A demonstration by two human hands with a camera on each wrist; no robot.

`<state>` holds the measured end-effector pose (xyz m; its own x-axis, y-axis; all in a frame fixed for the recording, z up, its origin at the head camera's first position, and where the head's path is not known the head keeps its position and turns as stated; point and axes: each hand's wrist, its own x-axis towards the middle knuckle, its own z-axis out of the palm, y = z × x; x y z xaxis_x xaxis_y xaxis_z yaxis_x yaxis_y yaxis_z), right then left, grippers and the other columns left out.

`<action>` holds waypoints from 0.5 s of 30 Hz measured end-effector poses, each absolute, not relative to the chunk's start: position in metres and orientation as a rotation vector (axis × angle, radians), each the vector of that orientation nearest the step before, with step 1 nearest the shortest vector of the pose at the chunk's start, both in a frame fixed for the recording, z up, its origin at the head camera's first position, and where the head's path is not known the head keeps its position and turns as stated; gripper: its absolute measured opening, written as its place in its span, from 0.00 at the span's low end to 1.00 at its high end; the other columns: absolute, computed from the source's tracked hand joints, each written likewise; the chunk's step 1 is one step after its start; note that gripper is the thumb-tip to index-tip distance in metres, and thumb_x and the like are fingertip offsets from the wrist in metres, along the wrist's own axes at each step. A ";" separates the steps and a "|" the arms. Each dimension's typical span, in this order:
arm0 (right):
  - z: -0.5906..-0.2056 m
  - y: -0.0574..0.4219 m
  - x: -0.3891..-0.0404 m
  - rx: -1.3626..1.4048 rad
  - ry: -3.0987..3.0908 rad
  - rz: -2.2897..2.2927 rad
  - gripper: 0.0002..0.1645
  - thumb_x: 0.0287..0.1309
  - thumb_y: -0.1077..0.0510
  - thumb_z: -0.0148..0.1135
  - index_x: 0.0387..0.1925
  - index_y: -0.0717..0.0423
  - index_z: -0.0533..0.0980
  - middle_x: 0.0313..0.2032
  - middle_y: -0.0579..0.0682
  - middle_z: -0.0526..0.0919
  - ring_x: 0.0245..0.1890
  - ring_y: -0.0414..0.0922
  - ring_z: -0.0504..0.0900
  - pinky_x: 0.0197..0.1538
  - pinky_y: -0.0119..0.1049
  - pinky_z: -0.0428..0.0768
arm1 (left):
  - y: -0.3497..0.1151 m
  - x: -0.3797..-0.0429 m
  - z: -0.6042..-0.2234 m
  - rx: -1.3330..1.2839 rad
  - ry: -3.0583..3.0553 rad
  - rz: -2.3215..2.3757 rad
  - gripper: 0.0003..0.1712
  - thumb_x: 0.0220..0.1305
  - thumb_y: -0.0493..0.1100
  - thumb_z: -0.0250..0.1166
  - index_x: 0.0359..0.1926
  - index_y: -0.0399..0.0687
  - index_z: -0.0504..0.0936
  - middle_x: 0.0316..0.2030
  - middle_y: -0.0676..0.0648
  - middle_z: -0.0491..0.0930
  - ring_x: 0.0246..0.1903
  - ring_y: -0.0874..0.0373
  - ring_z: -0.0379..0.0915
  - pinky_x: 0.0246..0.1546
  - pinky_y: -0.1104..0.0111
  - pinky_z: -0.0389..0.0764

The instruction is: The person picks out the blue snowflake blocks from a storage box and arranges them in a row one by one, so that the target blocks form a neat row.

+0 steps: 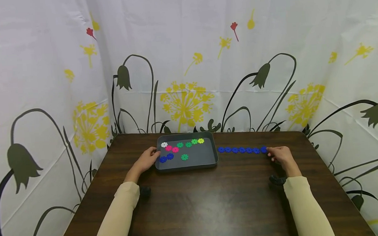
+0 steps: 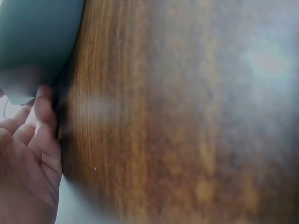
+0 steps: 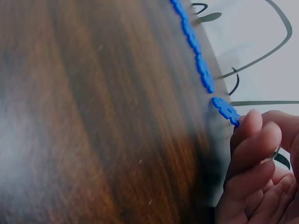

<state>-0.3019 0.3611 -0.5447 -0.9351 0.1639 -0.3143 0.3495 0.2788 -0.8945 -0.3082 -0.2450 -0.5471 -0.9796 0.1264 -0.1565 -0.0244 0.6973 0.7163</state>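
My right hand [image 1: 281,155] pinches a blue notched plastic disc [image 1: 263,149] at the right end of a row of matching blue discs [image 1: 242,150]. In the right wrist view the held disc [image 3: 225,110] is tilted, with a small gap between it and the row [image 3: 192,39]. At the left, my left hand [image 1: 146,160] grips the left side of a dark grey tray [image 1: 198,157], thumb at the rim. The left wrist view shows fingers [image 2: 44,105] against the lower edge of the tray [image 2: 37,39].
Inside the tray lie two blue discs [image 1: 170,156], two pink discs [image 1: 169,148], a white disc [image 1: 164,145], several green discs [image 1: 184,157] and a yellow disc [image 1: 201,141]. A patterned curtain [image 1: 187,62] hangs behind the brown wooden table [image 1: 210,200].
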 end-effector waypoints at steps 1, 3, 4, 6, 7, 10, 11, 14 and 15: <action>-0.545 0.361 -0.302 0.489 2.366 -1.735 0.28 0.79 0.53 0.59 0.62 0.76 0.77 0.23 0.38 0.82 0.20 0.34 0.77 0.29 0.29 0.78 | -0.246 -0.308 -0.547 0.083 2.710 1.152 0.33 0.84 0.53 0.52 0.74 0.31 0.68 0.52 0.35 0.79 0.48 0.46 0.77 0.51 0.55 0.79; -0.545 0.362 -0.303 0.483 2.350 -1.741 0.27 0.79 0.53 0.60 0.62 0.76 0.77 0.24 0.39 0.83 0.20 0.34 0.78 0.29 0.29 0.80 | -0.246 -0.309 -0.546 0.084 2.704 1.164 0.32 0.84 0.53 0.52 0.74 0.31 0.68 0.50 0.36 0.79 0.46 0.48 0.77 0.47 0.59 0.79; -0.544 0.361 -0.303 0.473 2.348 -1.740 0.27 0.79 0.54 0.60 0.61 0.76 0.76 0.24 0.39 0.84 0.20 0.33 0.79 0.29 0.28 0.80 | -0.247 -0.310 -0.545 0.086 2.701 1.170 0.32 0.84 0.52 0.52 0.74 0.31 0.68 0.49 0.37 0.78 0.45 0.48 0.77 0.46 0.60 0.78; -0.544 0.361 -0.304 0.473 2.348 -1.736 0.26 0.79 0.54 0.60 0.60 0.76 0.77 0.23 0.39 0.84 0.20 0.33 0.79 0.29 0.28 0.80 | -0.248 -0.311 -0.545 0.088 2.697 1.169 0.32 0.84 0.52 0.52 0.74 0.31 0.68 0.48 0.37 0.78 0.44 0.49 0.77 0.44 0.62 0.77; -0.544 0.361 -0.304 0.481 2.349 -1.733 0.25 0.79 0.54 0.60 0.58 0.75 0.77 0.23 0.39 0.84 0.19 0.33 0.80 0.29 0.28 0.80 | -0.248 -0.311 -0.546 0.089 2.696 1.166 0.32 0.85 0.52 0.52 0.74 0.31 0.68 0.48 0.38 0.78 0.44 0.49 0.77 0.43 0.63 0.77; -0.544 0.361 -0.303 0.477 2.356 -1.706 0.25 0.79 0.54 0.59 0.58 0.76 0.76 0.22 0.40 0.83 0.19 0.34 0.80 0.28 0.28 0.80 | -0.247 -0.311 -0.546 0.101 2.683 1.154 0.32 0.85 0.52 0.51 0.74 0.31 0.67 0.48 0.37 0.78 0.44 0.49 0.76 0.43 0.62 0.77; -0.544 0.361 -0.303 0.482 2.357 -1.699 0.25 0.79 0.55 0.58 0.59 0.76 0.76 0.22 0.40 0.83 0.19 0.34 0.80 0.28 0.28 0.80 | -0.247 -0.310 -0.546 0.103 2.682 1.150 0.32 0.85 0.53 0.51 0.74 0.31 0.67 0.48 0.38 0.78 0.44 0.49 0.76 0.44 0.62 0.77; -0.545 0.361 -0.301 0.491 2.361 -1.692 0.26 0.80 0.55 0.57 0.61 0.76 0.75 0.22 0.41 0.83 0.19 0.34 0.79 0.28 0.28 0.80 | -0.246 -0.310 -0.545 0.112 2.675 1.152 0.33 0.85 0.53 0.51 0.74 0.30 0.67 0.48 0.37 0.78 0.45 0.49 0.77 0.45 0.61 0.78; -0.545 0.362 -0.301 0.490 2.362 -1.696 0.27 0.80 0.55 0.56 0.62 0.77 0.74 0.22 0.41 0.83 0.19 0.34 0.80 0.28 0.29 0.80 | -0.246 -0.310 -0.545 0.112 2.673 1.157 0.33 0.85 0.53 0.51 0.74 0.30 0.67 0.48 0.37 0.78 0.45 0.49 0.77 0.45 0.60 0.78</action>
